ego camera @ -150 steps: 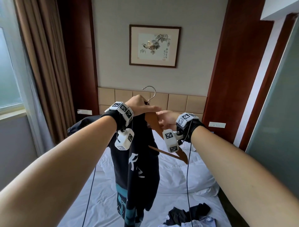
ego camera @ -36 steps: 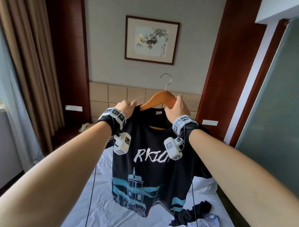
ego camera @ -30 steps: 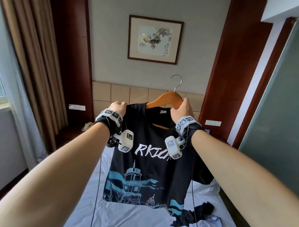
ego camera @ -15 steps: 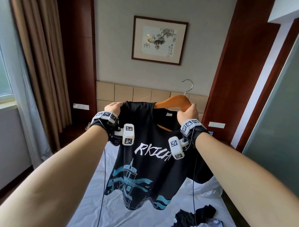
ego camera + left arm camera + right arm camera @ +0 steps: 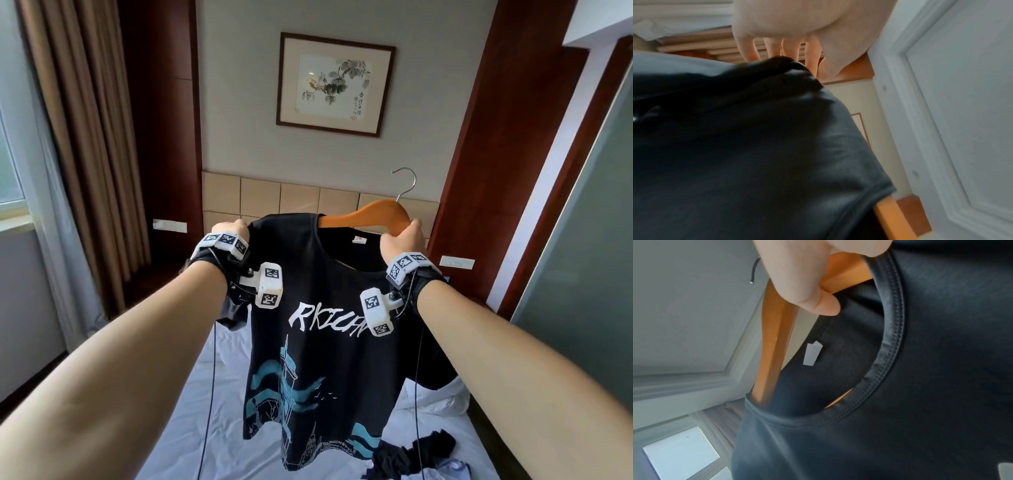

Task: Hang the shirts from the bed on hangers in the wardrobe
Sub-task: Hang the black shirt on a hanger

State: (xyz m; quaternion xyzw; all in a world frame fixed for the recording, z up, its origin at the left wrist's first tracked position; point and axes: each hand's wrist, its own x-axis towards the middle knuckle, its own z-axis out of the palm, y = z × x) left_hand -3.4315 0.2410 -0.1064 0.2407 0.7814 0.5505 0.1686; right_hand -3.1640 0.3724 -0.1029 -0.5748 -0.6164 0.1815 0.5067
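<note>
A black T-shirt [image 5: 329,346] with white lettering and a teal drawing hangs spread in front of me over the bed. A wooden hanger [image 5: 368,215] with a metal hook [image 5: 406,181] sticks out of its collar, tilted up to the right. My left hand [image 5: 228,229] grips the shirt's left shoulder; its fingers [image 5: 774,47] curl over the black cloth [image 5: 756,146]. My right hand [image 5: 401,237] grips the hanger's right side at the collar. In the right wrist view the thumb [image 5: 818,302] presses the hanger [image 5: 780,337], whose arm runs down inside the neck opening beside a white label [image 5: 811,355].
The bed [image 5: 219,383] with white sheets lies below, with more dark and light clothes [image 5: 411,455] heaped at its lower right. A padded headboard [image 5: 298,200] and a framed picture [image 5: 334,84] are ahead, curtains [image 5: 85,137] at left, a glass wall [image 5: 589,257] at right.
The shirt, bunched under my left hand five seconds ago, now hangs spread. In the last second my left hand slid left along the shoulder and my right hand moved right with the hanger.
</note>
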